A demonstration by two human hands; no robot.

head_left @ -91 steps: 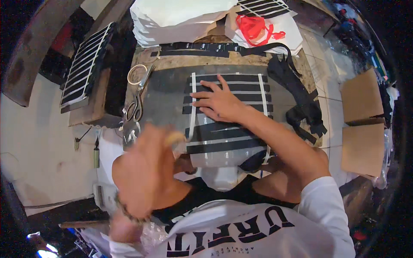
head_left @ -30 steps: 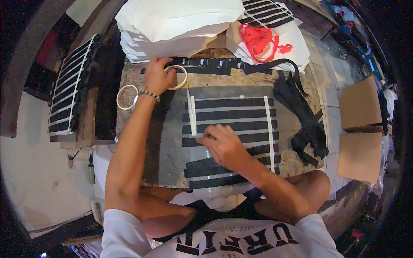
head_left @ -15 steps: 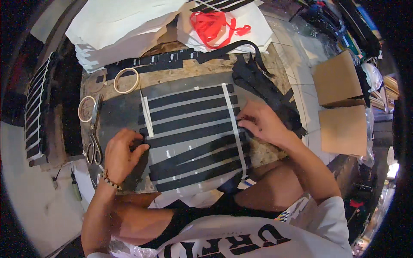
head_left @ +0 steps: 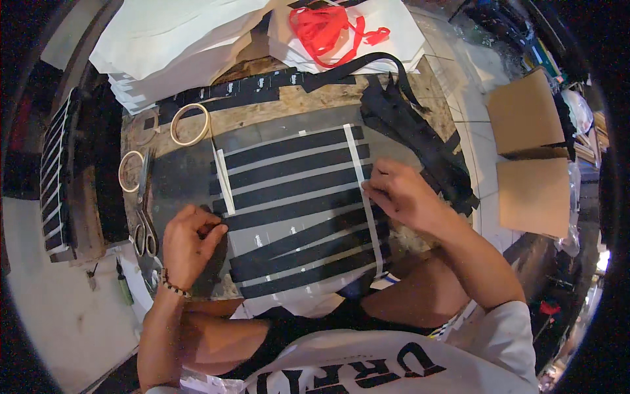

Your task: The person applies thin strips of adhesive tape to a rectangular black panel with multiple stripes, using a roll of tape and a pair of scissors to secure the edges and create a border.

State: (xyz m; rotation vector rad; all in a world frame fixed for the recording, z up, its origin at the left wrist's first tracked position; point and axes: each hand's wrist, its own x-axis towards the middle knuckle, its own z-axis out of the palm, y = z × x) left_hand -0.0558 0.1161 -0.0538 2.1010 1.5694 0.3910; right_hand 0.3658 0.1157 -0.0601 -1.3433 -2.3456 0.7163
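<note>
Left hand [head_left: 191,239] and right hand [head_left: 405,198] look curled near-closed, can't tell on what, but I'd level that black strip [head_left: 295,209] first.

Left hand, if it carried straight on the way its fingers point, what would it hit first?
The left hand would likely meet a black strip first, at its left end; whether they touch is unclear.

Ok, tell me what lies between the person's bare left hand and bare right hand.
In the head view, flat, straight black fabric-like strips lie between the left hand and the right hand, with grey surface showing in the gaps.
</note>
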